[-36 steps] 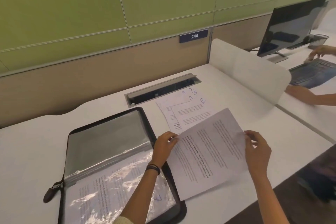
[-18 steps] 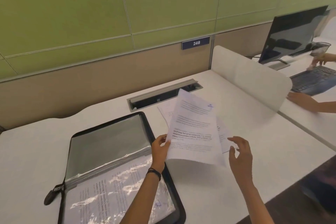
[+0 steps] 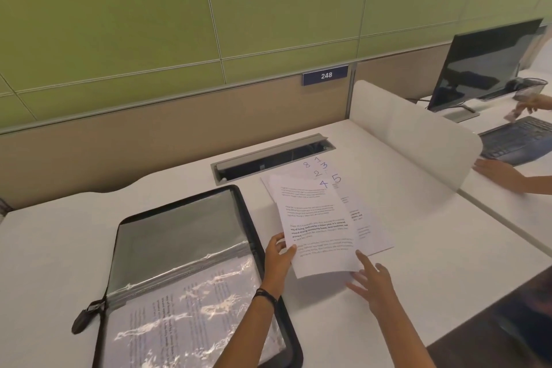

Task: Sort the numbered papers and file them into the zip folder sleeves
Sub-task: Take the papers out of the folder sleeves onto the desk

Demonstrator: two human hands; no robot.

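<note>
Beside zip folder: sheet 4, left hand pinching edge, right hand spread near corner.

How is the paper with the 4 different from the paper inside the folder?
The paper marked 4 is bare; the sleeved paper lies under the folder's shiny clear plastic. The left hand pinches the paper marked 4; no hand holds the sleeved paper. Both are white with printed text.

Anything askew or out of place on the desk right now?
Only the loose pile: its sheets are fanned unevenly, and the sheet marked 4, pinched by the left hand, lies skewed across it. Nothing looks torn or spilled.
</note>
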